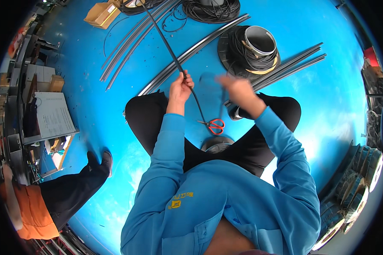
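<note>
I sit cross-legged on a blue floor [319,110]. My left hand [181,88] is closed around a thin black cable [166,42] that runs from the far top of the view down toward my lap. My right hand [238,88] is blurred with motion, raised to the right of the cable; whether it holds anything is unclear. Red-handled scissors [215,125] lie on the floor between my knees, beside the cable's lower end. A round dark reel [217,144] rests just below them.
Long grey strips [191,51] lie across the floor ahead. A cable spool [253,49] stands ahead to the right, coiled cable [210,10] and a cardboard box [101,15] further back. Another person's legs [78,182] are at left, near shelving [38,114]. Stacked reels [353,191] sit right.
</note>
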Demonstrator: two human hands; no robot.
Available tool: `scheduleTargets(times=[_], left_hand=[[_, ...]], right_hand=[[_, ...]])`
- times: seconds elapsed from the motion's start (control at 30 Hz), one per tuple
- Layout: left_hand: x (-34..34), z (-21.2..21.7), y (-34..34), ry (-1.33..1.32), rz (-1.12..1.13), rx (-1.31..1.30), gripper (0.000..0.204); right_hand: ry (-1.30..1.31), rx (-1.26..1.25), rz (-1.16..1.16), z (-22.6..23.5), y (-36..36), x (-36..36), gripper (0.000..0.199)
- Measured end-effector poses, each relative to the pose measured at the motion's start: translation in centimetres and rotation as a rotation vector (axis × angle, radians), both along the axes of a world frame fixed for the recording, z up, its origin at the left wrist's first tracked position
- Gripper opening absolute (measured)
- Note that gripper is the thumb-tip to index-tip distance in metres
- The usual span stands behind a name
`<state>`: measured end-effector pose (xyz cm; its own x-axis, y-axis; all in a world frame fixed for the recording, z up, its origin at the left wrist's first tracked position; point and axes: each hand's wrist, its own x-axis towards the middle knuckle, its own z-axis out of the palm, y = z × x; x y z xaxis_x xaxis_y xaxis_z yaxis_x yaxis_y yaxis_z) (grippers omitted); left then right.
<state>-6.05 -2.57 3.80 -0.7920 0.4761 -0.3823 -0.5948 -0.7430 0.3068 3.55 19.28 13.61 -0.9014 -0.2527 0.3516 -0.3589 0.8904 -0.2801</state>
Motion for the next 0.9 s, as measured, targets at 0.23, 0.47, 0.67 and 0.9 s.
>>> scheduleTargets(times=[0.23, 0.47, 0.67, 0.9], left_hand=[[2.1, 0.0, 2.4, 0.065, -0.061, -0.206, 0.021], [3.1, -1.0, 2.6, 0.04, -0.145, -0.393, 0.023], [3.6, -1.7, 3.2, -0.027, -0.201, -0.434, 0.024], [4.1, -2.0, 3.6, 0.009, -0.214, -0.41, 0.023]], right_hand=[[-0.372, -0.899, -0.156, -10.1, -4.7, 1.6, 0.033], [-0.628, -1.172, -0.33, -9.9, -7.6, 3.5, 0.037], [-0.485, -1.033, -0.337, -8.3, -6.9, 3.4, 0.034], [-0.446, -1.196, -0.421, -8.7, -7.0, 2.7, 0.033]])
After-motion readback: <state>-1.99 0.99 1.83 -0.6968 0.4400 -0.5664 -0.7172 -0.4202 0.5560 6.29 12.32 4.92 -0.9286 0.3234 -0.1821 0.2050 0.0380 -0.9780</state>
